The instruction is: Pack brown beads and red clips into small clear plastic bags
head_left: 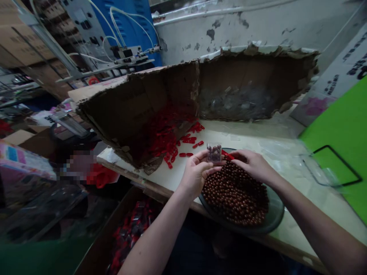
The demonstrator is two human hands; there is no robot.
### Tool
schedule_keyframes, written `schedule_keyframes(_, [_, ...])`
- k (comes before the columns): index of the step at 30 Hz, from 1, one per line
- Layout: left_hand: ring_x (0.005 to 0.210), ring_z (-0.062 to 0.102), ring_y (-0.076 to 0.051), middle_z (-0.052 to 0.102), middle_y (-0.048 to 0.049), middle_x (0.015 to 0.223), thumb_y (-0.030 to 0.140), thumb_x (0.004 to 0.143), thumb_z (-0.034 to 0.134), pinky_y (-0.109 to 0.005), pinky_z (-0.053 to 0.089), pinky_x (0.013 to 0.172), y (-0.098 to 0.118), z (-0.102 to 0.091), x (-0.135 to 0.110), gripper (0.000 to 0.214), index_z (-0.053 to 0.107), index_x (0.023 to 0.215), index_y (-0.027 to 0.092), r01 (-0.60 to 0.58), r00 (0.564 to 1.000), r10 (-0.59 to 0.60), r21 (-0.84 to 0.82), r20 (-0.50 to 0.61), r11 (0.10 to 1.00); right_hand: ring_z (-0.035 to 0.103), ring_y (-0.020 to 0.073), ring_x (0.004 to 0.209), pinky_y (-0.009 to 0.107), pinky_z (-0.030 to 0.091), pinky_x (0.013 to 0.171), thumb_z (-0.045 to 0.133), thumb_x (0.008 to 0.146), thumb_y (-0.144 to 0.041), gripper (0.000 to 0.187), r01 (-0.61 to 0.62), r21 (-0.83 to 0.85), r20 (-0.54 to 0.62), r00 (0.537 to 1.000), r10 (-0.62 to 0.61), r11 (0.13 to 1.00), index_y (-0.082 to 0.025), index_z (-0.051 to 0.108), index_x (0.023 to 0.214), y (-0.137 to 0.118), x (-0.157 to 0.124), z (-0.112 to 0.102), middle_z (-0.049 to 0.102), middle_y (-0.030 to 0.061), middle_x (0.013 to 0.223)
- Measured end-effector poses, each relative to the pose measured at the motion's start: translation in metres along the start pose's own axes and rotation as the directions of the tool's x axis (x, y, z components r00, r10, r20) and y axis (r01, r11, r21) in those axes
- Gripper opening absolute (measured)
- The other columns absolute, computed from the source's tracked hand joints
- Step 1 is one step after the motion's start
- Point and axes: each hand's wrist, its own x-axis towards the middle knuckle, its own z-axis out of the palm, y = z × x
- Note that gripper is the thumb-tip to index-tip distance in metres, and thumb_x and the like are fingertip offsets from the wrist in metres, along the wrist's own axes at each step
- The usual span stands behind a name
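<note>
My left hand is closed on a small clear plastic box with several dark round beads inside, held upright above a bowl. Close to the box's right side, the fingers of my right hand pinch a small red plastic piece. Whether that piece touches the box I cannot tell. Below both hands, glossy brown beads fill much of the wide grey-green bowl, which sits at the table's front edge.
Red plastic pieces spill from a torn cardboard box at the left. A second cardboard compartment holds clear plastic items. Below the table, a carton has red and clear pieces. A green panel stands at the right.
</note>
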Motion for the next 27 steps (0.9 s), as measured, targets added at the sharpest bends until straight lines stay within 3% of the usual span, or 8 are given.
schedule_keyframes(4, [0.080,0.071,-0.022,0.072,-0.0117,0.090,0.009,0.063,0.061,-0.028,0.051,0.072,-0.003,0.009,0.000,0.036,0.065,0.099,0.008,0.027,0.999,-0.026,-0.025,0.024,0.999,0.067,0.0231,0.092,0.036,0.051,0.084,0.065,0.081,-0.042,0.032,-0.131,0.387,-0.020,0.988,0.150,0.913,-0.021,0.065,0.105,-0.011,-0.017,-0.020,0.071,0.0066,0.103])
schedule_keyframes(8, [0.078,0.071,-0.022,0.073,-0.0116,0.089,0.014,0.067,0.063,-0.028,0.051,0.071,-0.007,0.017,-0.001,0.030,0.066,0.097,0.008,0.032,0.998,-0.030,-0.030,0.052,0.999,0.067,0.0218,0.091,0.034,0.052,0.082,0.074,0.074,-0.044,0.037,-0.144,0.518,-0.063,0.977,0.206,0.843,-0.021,0.067,0.103,-0.026,-0.029,-0.039,0.071,0.0057,0.102])
schedule_keyframes(15, [0.074,0.070,-0.016,0.072,-0.0101,0.087,0.029,0.075,0.070,-0.024,0.052,0.068,-0.021,0.023,-0.002,0.031,0.069,0.099,0.010,0.018,0.996,-0.029,0.130,0.081,0.991,0.065,0.0162,0.085,0.026,0.052,0.074,0.077,0.073,-0.039,0.029,-0.074,0.604,-0.081,0.985,0.154,0.794,-0.025,0.073,0.099,-0.056,-0.038,-0.058,0.072,0.0024,0.098])
schedule_keyframes(20, [0.071,0.067,-0.012,0.071,-0.0080,0.090,0.032,0.077,0.070,-0.023,0.053,0.068,-0.029,0.024,-0.004,0.031,0.069,0.100,0.012,0.026,0.983,-0.072,0.259,0.168,0.966,0.067,0.0172,0.086,0.028,0.053,0.076,0.075,0.076,-0.039,0.026,-0.090,0.564,0.056,0.996,0.071,0.821,-0.024,0.074,0.098,-0.071,-0.037,-0.062,0.074,0.0032,0.097])
schedule_keyframes(27, [0.070,0.065,-0.012,0.067,-0.0060,0.085,0.032,0.083,0.063,-0.022,0.054,0.065,-0.024,0.029,-0.010,0.030,0.067,0.105,0.012,-0.012,0.970,-0.085,0.392,0.229,0.920,0.068,0.0204,0.086,0.031,0.054,0.076,0.076,0.073,-0.040,0.032,-0.174,0.541,0.176,0.980,0.092,0.823,-0.021,0.073,0.099,-0.069,-0.042,-0.066,0.074,0.0062,0.097])
